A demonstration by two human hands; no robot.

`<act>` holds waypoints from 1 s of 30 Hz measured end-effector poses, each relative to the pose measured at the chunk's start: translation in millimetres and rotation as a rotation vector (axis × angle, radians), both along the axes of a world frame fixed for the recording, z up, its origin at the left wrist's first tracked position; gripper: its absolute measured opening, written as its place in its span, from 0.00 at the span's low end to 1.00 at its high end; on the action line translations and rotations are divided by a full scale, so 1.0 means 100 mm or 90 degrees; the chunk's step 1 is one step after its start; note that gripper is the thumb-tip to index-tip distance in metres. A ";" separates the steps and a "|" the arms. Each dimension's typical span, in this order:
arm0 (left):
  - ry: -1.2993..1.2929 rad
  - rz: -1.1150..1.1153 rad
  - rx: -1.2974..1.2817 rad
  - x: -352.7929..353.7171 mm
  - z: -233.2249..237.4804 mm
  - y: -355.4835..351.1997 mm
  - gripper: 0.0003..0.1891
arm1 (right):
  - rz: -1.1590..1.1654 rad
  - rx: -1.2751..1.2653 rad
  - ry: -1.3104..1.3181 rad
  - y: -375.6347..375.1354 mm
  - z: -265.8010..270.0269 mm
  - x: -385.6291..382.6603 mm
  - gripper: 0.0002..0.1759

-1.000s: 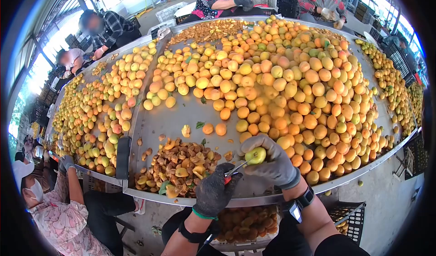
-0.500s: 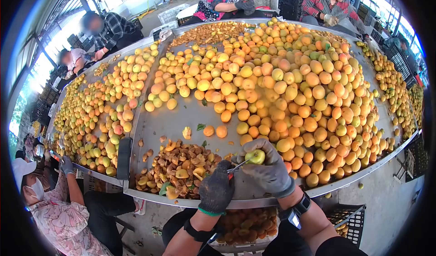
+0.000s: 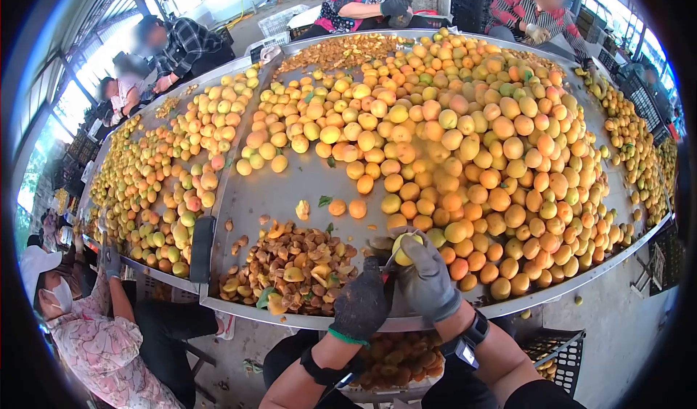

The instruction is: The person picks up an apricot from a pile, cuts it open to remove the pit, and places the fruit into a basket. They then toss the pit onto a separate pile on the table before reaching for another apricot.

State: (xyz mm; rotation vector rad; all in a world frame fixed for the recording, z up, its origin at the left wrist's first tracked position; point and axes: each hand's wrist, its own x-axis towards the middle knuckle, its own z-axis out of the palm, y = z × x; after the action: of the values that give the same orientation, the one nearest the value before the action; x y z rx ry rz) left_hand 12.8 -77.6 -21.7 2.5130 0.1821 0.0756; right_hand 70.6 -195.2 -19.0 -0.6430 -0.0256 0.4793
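My left hand [image 3: 361, 301], in a dark knit glove with a green cuff, is closed around a small knife whose red handle [image 3: 385, 277] shows at the fingers. My right hand [image 3: 430, 282], in a grey coated glove, grips a yellow-green apricot [image 3: 404, 251] by its fingertips. The knife's blade is mostly hidden between the hands, close to the fruit. Both hands are over the near edge of the metal table [image 3: 272, 198]. To their left lies a heap of brown pits and apricot scraps [image 3: 294, 267]; a large pile of whole apricots [image 3: 494, 169] spreads to their right and beyond.
A raised metal divider [image 3: 231, 151] separates another apricot pile [image 3: 174, 169] on the left. Below the table edge stands a container of apricot pieces [image 3: 399, 358], with a black crate [image 3: 555, 354] at lower right. Co-workers sit around the table, one in a white cap [image 3: 40, 260] nearby.
The apricot has turned in my right fingers, and the knife blade beside it shows less. Both hands have shifted slightly as the view moved a little.
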 end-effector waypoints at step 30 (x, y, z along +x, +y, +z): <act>-0.069 -0.068 -0.186 0.08 -0.09 0.31 0.28 | 0.119 -0.360 -0.319 0.03 -0.07 0.08 0.20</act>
State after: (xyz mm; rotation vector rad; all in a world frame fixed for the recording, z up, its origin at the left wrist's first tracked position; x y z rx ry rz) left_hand 20.7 -46.6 -30.6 2.2168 0.0132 0.1324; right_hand 79.1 -191.8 -26.5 -1.3136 -0.4390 0.4969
